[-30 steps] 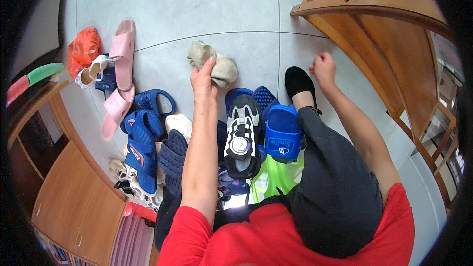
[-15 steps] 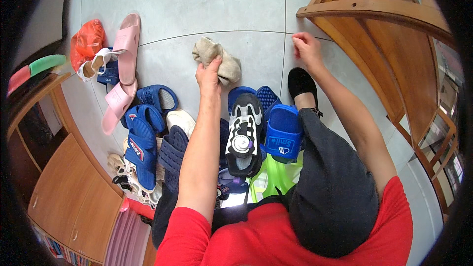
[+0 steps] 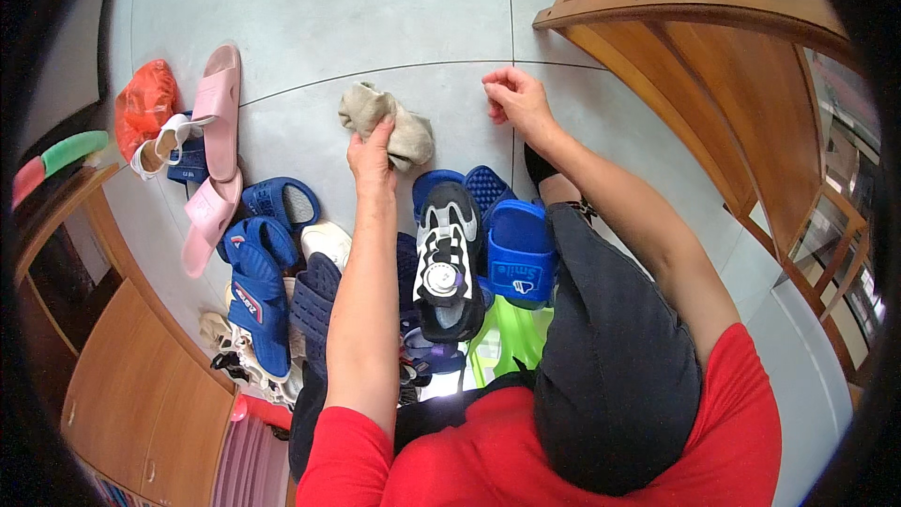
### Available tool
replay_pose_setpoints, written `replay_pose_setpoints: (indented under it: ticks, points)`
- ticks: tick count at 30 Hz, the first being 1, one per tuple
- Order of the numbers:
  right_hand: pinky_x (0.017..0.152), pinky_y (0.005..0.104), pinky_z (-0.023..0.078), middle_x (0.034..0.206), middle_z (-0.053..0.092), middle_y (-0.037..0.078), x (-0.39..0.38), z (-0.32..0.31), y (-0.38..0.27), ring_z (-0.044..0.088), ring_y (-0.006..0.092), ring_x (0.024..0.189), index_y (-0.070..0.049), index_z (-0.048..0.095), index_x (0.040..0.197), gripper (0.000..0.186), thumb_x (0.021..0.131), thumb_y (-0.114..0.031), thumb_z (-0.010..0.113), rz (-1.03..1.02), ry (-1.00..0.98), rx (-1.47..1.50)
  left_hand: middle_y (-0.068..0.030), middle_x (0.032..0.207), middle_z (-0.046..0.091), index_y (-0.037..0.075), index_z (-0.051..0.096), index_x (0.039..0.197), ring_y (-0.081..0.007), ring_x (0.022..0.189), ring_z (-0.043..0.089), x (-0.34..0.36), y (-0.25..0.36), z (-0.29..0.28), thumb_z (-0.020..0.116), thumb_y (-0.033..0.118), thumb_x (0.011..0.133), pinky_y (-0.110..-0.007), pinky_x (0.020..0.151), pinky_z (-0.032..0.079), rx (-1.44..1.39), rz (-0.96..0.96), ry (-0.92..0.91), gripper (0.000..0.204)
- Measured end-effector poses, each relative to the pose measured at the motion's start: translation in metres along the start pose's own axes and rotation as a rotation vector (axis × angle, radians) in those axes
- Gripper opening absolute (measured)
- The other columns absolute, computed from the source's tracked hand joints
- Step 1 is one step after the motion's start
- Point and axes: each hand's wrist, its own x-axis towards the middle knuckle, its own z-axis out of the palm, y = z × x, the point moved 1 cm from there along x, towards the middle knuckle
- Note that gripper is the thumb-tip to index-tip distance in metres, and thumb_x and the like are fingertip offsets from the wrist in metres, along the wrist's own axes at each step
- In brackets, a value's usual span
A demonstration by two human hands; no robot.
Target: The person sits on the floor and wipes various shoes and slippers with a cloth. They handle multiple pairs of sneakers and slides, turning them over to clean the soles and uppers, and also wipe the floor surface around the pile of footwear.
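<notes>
My left hand (image 3: 373, 158) is closed around a crumpled beige cloth (image 3: 410, 139), which it holds above the tiled floor. To the right, my right hand (image 3: 524, 103) hovers with loosely bent fingers, slightly apart, and nothing visible in them. Between my arms a black-and-white sneaker (image 3: 449, 258) rests among blue slippers, one of them a bright blue slide (image 3: 519, 258). My left forearm hides part of the shoe pile. Dark blue slippers (image 3: 258, 296) and a white shoe (image 3: 326, 242) lie left of that forearm.
Pink slides (image 3: 221, 113), white-strapped sandals (image 3: 167, 141) and an orange plastic bag (image 3: 147, 105) lie at the left. A wooden cabinet (image 3: 141, 385) stands at the lower left. Wooden furniture (image 3: 694, 84) leans in from the right. Bright green plastic (image 3: 507, 338) shows near my lap.
My right hand has moved left, nearer the cloth, its fingers loosening a little. My left hand still holds the cloth. The whole view has shifted slightly.
</notes>
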Motion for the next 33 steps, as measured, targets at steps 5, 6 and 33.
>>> replay_pose_setpoints:
  ticks: [5, 6, 33]
  points:
    - [0.051, 0.0234, 0.049, 0.087, 0.058, 0.004, -0.033, -0.006, -0.003, 0.058, 0.0109, 0.063, -0.005, 0.056, 0.112, 0.034, 0.087, -0.028, 0.058, 0.076, -0.15, -0.091, -0.0126, 0.11, 0.058, 0.0, 0.049, 0.117, -0.0261, 0.099, 0.059, -0.016, -0.001, 0.008, 0.068, 0.003, 0.078, -0.04, 0.086, 0.05, -0.3, -0.166, -0.114, 0.043]
    - [0.051, 0.0249, 0.05, 0.09, 0.058, 0.005, -0.039, -0.004, -0.002, 0.059, 0.0125, 0.065, -0.005, 0.053, 0.115, 0.039, 0.087, -0.032, 0.058, 0.179, -0.184, -0.055, -0.0125, 0.11, 0.058, 0.001, 0.049, 0.117, -0.0261, 0.1, 0.058, -0.02, -0.003, 0.011, 0.067, 0.004, 0.079, -0.04, 0.087, 0.05, -0.333, -0.186, -0.159, 0.043]
    - [0.073, 0.0344, 0.052, 0.097, 0.059, 0.008, -0.07, -0.067, -0.005, 0.06, 0.0198, 0.085, -0.005, 0.052, 0.106, 0.03, 0.078, -0.009, 0.062, 0.154, 0.149, 0.668, -0.0239, 0.109, 0.056, -0.008, 0.045, 0.122, -0.0317, 0.101, 0.056, -0.102, -0.036, 0.13, 0.064, 0.036, 0.081, -0.036, 0.089, 0.044, 0.673, 0.057, -0.847, 0.062]
